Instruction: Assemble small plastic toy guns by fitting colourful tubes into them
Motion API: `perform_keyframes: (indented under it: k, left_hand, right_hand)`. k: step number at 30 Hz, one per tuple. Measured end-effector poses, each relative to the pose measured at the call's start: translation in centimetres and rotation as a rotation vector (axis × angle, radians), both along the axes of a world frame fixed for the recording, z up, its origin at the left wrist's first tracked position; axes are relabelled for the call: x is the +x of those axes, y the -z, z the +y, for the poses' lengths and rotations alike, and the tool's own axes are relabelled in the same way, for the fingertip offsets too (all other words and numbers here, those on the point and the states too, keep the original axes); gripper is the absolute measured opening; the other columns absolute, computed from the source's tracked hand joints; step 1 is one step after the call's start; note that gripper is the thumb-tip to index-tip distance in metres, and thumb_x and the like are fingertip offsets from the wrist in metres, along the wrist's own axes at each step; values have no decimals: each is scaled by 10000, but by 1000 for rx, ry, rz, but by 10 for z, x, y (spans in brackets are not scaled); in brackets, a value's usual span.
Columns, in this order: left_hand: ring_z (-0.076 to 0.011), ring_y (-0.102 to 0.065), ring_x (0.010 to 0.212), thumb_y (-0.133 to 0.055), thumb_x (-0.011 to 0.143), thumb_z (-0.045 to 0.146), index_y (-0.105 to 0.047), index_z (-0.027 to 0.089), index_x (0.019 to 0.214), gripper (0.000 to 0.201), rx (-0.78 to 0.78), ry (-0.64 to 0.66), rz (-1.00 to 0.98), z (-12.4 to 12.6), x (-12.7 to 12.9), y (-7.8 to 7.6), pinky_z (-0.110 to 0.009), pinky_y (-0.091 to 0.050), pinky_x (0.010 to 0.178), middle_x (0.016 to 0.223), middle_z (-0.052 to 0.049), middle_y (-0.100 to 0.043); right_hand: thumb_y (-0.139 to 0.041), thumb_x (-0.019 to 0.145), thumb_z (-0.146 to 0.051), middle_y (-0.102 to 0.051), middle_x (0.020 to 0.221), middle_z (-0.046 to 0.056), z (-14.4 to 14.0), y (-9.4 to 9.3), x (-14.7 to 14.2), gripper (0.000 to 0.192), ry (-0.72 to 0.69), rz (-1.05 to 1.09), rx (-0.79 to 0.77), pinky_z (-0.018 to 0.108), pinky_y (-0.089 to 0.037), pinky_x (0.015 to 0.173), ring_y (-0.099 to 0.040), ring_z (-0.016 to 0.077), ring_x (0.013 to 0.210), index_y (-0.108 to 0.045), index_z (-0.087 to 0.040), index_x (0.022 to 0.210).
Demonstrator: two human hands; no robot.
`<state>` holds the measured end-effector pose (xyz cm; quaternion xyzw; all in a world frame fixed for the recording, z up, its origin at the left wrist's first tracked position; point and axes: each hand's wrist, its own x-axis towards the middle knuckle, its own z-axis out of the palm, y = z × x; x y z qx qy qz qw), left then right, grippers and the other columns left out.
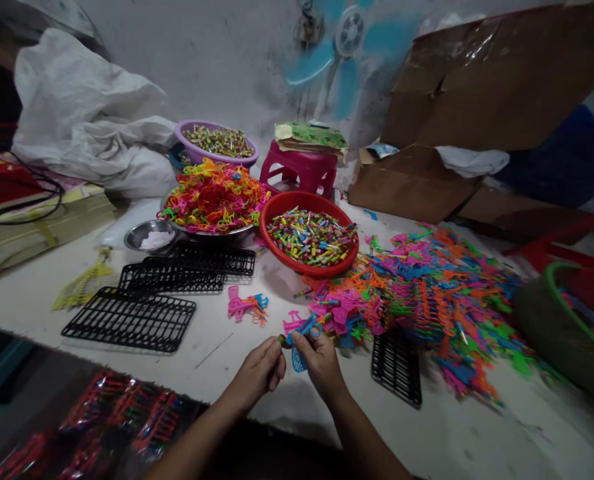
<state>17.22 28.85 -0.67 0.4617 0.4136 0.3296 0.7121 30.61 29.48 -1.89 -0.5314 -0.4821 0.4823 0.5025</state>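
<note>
I saw no readable writing anywhere. On the white counter sprawled a heap of bright plastic pieces, beside a round red bowl of small sticks and flat black grid trays. My left hand pinched a tiny stick; my right hand's grip closed on a blue plastic toy.

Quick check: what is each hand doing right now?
Left hand: closed, pinching a small candy.
Right hand: closed on a blue plastic toy.

Two hands; four black grids; one red bowl; one purple basin; one pink stool; one fan.
</note>
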Motion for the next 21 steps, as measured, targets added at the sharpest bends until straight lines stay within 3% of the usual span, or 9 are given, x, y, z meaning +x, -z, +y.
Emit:
perform_keyframes:
  k: [6,10,14,16,19,21]
  left_hand:
    - [-60,-295,367,-331,828,522,-447,163,643,420,46,40,3,2,-2,9,-197,-186,380,466,52,-396]
    - [-72,-352,414,-323,842,490,-441,174,683,373,146,39,107,0,-3,8,-201,-253,426,519,49,-424]
    - [-94,-389,495,-356,849,430,-499,173,756,308,307,66,258,-5,0,2,-206,-295,503,516,50,-416]
    - [-95,-394,481,-357,846,427,-528,171,797,312,305,108,271,-7,4,4,-206,-306,493,524,46,-435]
    - [-114,-479,489,-300,856,438,-556,169,924,378,224,219,234,-2,4,16,-220,-367,475,655,-5,-573]
    - [-167,-576,698,-315,857,409,-542,173,1047,378,311,141,339,11,-6,27,-275,-448,618,890,-70,-627]
  right_hand:
    - [-558,748,-431,-423,558,-23,-1,-6,2,302,3,0,6,219,-345,484,-385,100,515,-500,-158,633]
    - [-548,760,-422,-406,553,-23,-3,-8,3,302,9,-86,33,222,-351,498,-374,102,521,-479,-163,620]
    - [-524,774,-443,-448,568,-9,-8,1,-4,315,23,-154,50,227,-372,529,-405,113,541,-492,-165,630]
    - [-513,772,-468,-469,578,-3,-9,7,-3,333,29,-161,51,228,-373,532,-419,118,547,-501,-166,633]
    - [-518,721,-550,-475,544,1,-3,10,23,405,-8,-230,-13,240,-363,503,-430,132,524,-509,-167,591]
    - [-523,653,-627,-491,519,16,5,4,58,466,18,-403,-112,262,-362,489,-451,158,512,-534,-168,569]
